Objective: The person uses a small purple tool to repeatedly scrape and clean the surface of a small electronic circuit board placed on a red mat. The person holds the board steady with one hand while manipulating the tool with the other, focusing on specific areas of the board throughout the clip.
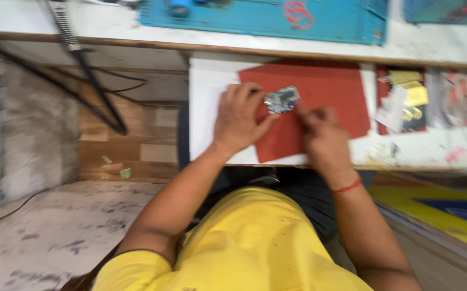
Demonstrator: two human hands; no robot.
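The left hand (240, 119) pinches a small shiny part (281, 100) over the red mat (325, 97) near the front edge of the bench (206, 81). The right hand (322, 134) has its fingers curled by the part, working on it; their grip is too blurry to tell. I think the left hand must hold steady.

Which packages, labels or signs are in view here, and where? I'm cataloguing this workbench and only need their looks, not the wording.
Blue panel: along the top edge, flat, rectangular, with a red round mark.
Yellow labels: right of the red mat, small paper slips on a dark board.
Clear packets: far right, blurred, with reddish print.
Small silvery part: held between left hand and right hand; no label can be made out.
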